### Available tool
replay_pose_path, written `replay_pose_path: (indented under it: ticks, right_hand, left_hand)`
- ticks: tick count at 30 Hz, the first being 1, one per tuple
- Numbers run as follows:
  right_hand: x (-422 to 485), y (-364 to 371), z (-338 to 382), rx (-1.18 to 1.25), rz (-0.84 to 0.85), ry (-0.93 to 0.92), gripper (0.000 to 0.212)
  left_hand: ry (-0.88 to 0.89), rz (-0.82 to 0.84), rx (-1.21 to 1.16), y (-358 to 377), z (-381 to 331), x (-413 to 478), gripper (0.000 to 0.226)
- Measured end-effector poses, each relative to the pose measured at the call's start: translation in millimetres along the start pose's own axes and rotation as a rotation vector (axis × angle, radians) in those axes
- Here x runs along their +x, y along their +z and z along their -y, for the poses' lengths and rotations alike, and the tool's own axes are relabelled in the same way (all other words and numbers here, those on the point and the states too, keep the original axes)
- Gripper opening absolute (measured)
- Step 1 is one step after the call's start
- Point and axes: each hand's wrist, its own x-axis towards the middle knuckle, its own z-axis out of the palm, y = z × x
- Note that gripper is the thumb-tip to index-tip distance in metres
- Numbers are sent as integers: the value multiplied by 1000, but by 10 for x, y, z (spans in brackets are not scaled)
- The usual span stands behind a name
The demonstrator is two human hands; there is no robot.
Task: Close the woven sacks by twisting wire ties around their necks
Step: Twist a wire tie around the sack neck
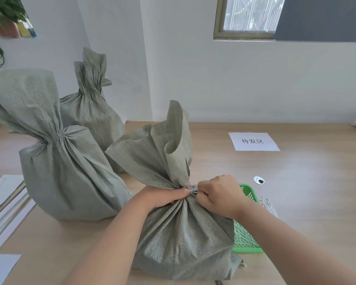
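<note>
A grey-green woven sack (179,239) stands on the wooden table (306,202) right in front of me, its top gathered into a neck. My left hand (162,195) grips that neck from the left. My right hand (218,194) pinches a pale wire tie (193,189) at the neck's right side, fingers curled. Only a short bit of the tie shows between my hands. Two more sacks stand behind: one at the left (64,171) and one further back (90,108), both with cinched necks.
A green plastic basket (248,239) holding several pale ties sits just right of the near sack, partly behind my right arm. A white paper label (253,141) lies further back. A small round grommet (258,180) is set in the table. White sheets (6,204) lie at the left edge.
</note>
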Motion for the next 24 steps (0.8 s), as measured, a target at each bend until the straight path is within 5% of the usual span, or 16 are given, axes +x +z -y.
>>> replay_pose_path:
  ticks: [6, 13, 18, 24]
  right_hand:
    - [38, -14, -42, 46, 37, 58, 28]
    - [-231, -179, -306, 459, -62, 453, 9]
    - [-632, 23, -356, 666, -109, 703, 4]
    - [-1193, 435, -333, 633, -62, 946, 10]
  left_hand:
    - [44, -32, -40, 10, -25, 81, 17]
    - [63, -42, -51, -30, 40, 243, 19]
    - [67, -45, -13, -43, 45, 353, 57]
    - [65, -80, -34, -66, 15, 391, 31]
